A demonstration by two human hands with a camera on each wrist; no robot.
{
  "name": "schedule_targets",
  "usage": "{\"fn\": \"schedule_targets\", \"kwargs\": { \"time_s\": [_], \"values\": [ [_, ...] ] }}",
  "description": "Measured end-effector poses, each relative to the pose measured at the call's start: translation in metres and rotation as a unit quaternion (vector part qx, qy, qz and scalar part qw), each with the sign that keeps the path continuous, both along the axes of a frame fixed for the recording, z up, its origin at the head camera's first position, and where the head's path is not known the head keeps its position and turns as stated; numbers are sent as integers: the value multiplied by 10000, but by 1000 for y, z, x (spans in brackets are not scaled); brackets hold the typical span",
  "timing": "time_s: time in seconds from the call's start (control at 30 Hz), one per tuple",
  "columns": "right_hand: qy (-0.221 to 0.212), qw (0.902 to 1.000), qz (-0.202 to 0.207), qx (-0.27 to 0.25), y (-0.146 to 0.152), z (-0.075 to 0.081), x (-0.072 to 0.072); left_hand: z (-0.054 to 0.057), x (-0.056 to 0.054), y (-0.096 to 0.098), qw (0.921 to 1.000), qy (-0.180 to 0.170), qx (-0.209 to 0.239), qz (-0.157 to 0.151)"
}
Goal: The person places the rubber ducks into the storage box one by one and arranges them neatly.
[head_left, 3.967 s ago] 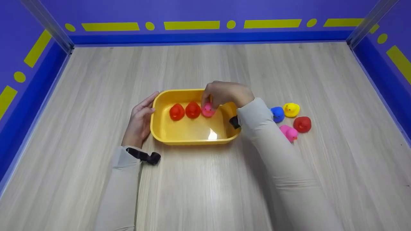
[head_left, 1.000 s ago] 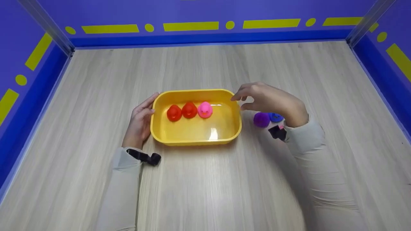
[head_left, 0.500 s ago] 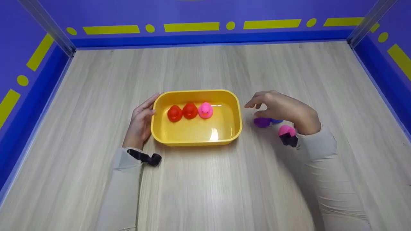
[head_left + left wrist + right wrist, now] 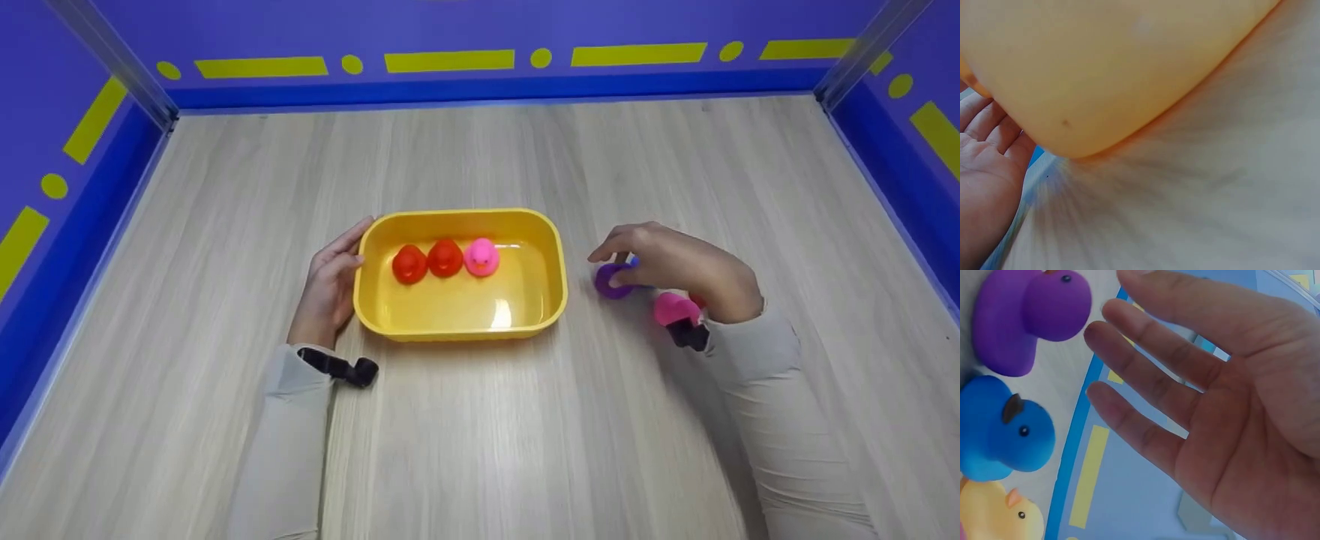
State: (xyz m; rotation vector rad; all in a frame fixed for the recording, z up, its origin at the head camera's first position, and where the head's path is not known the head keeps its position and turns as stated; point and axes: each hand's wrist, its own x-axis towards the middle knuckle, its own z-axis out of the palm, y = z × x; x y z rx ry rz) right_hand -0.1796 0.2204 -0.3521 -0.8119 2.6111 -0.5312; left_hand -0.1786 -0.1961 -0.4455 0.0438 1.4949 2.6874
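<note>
My left hand (image 4: 330,289) rests on the left end of a yellow plastic tub (image 4: 442,311), thumb at the rim and fingers along the outer wall. In the left wrist view the fingers (image 4: 994,126) lie fairly straight against the tub (image 4: 1100,84). Two red rubber ducks (image 4: 409,264) and a pink rubber duck (image 4: 481,257) sit in a row inside. Right of the tub, my right hand (image 4: 675,262) hovers with spread fingers at a purple rubber duck (image 4: 607,283). The right wrist view shows the purple duck (image 4: 1055,309) just off the fingertips.
A blue rubber duck (image 4: 1022,433) and a yellow rubber duck (image 4: 1002,512) stand beside the purple one. Another pink duck (image 4: 675,308) lies below the right wrist, with a red duck (image 4: 698,299) mostly hidden behind it. Blue-purple walls (image 4: 480,86) border the wooden table.
My right hand released the pink duck in the tub, then moved right and down to the purple duck. My left hand stays on the tub.
</note>
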Motion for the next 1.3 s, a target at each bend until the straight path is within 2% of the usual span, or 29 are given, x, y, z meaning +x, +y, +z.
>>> {"fn": "schedule_targets", "kwargs": {
  "time_s": [0.2, 0.83, 1.3],
  "values": [
    [-59, 9998, -147, 76, 3, -3, 2, 0, 0, 0, 10000, 39, 69, -6],
    [-50, 10000, -49, 33, 10, -10, 3, 0, 0, -1, 9998, 106, 126, -115],
    [40, 9998, -108, 144, 8, -14, 1, 3, 1, 0, 10000, -41, -60, -38]
  ]
}}
